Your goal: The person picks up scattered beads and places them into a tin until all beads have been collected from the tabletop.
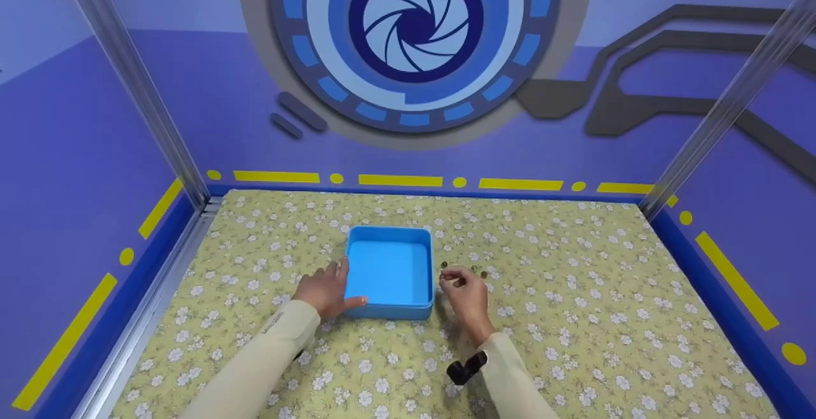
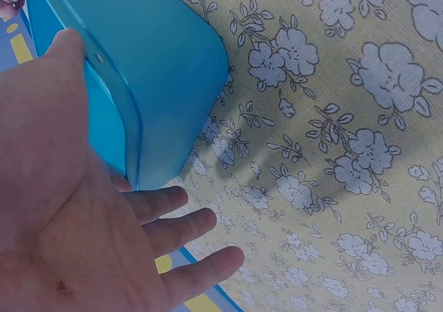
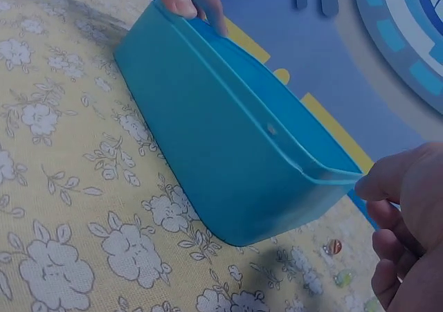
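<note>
A square blue box (image 1: 390, 272) stands on the flowered cloth. My left hand (image 1: 324, 290) rests on its near left corner, thumb lying over the near rim and index finger along the left rim. The other fingers (image 2: 181, 225) stretch out straight and spread beside the wall. Just off the right wall is my right hand (image 1: 468, 301), fingers curled, thumb and index finger pinched together on a small dark marble that the fingertips mostly hide. By that hand lie a brown marble (image 3: 333, 246), a green marble (image 3: 344, 277) and another dark marble (image 1: 484, 274).
The flowered cloth (image 1: 574, 317) covers the table. Purple panels with yellow marks close off the back wall (image 1: 408, 164) and both sides. Metal posts (image 1: 153, 106) stand at the back corners. A small black device (image 1: 466, 368) is strapped at the right wrist.
</note>
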The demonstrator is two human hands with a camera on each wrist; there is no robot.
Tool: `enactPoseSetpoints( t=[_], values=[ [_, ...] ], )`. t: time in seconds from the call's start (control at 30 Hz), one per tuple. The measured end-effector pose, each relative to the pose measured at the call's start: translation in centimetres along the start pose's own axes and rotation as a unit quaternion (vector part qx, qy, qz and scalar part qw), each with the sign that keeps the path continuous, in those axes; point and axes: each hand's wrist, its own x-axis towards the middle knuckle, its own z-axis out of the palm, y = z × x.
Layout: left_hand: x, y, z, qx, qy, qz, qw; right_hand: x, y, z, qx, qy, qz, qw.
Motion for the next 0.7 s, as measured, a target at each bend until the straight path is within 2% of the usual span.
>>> enactPoseSetpoints(
  t=[0.3,0.7],
  values=[
    [0.0,0.1,-0.2,-0.001,-0.011,-0.006,0.9999,-0.2,-0.8,0.0,0.019,-0.008,0.009,1.0],
    [0.0,0.1,-0.2,0.005,-0.015,-0.012,0.9998,-0.3,-1.9,0.1,0.027,-0.005,-0.02,0.999]
  ],
)
